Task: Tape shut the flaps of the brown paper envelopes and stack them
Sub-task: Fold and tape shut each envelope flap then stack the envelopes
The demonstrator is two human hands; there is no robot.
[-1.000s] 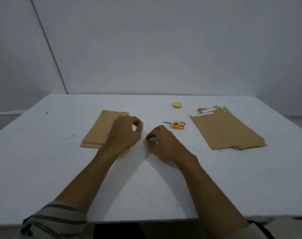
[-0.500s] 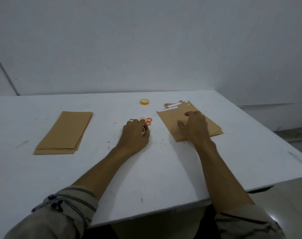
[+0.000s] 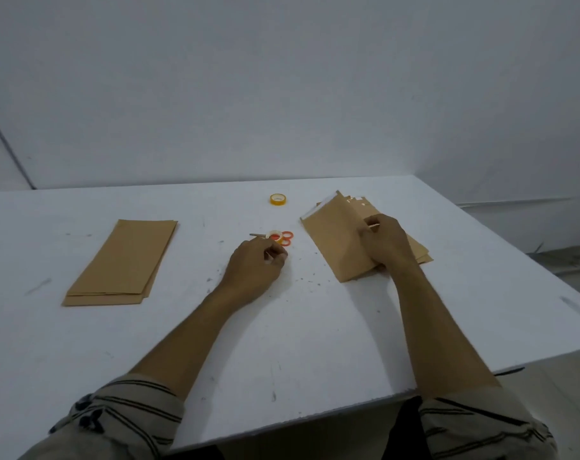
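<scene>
The white surface (image 3: 315, 343) ends in a near edge that runs slantwise from 7 o'clock up toward 4 o'clock, and its right edge climbs away toward 1 o'clock. A broad bare stretch lies between that near edge and the hands, crossed only by the two forearms.

A flat stack of brown envelopes (image 3: 122, 263) sits at 9 o'clock of the left hand (image 3: 253, 268), well apart from it and well in from every edge. A second pile (image 3: 419, 252) lies at 2 o'clock, with some room left before the right edge.

The right hand (image 3: 386, 244) reaches out over this pile and grips the top envelope (image 3: 335, 237) by its right side, lifting that side off the pile; the hand hides most of the envelopes under it. White strips show at the pile's far end, too small to read.

The left hand rests on the surface with its fingers curled in against the thumb; whether it pinches anything cannot be told. Just beyond it, at 12 o'clock, lie scissors (image 3: 285, 239) with orange handles, and a pale ring beside them is hard to make out. A yellow tape roll (image 3: 278, 199) sits farther out. Striped sleeves (image 3: 126, 416) are cut off at the bottom.
</scene>
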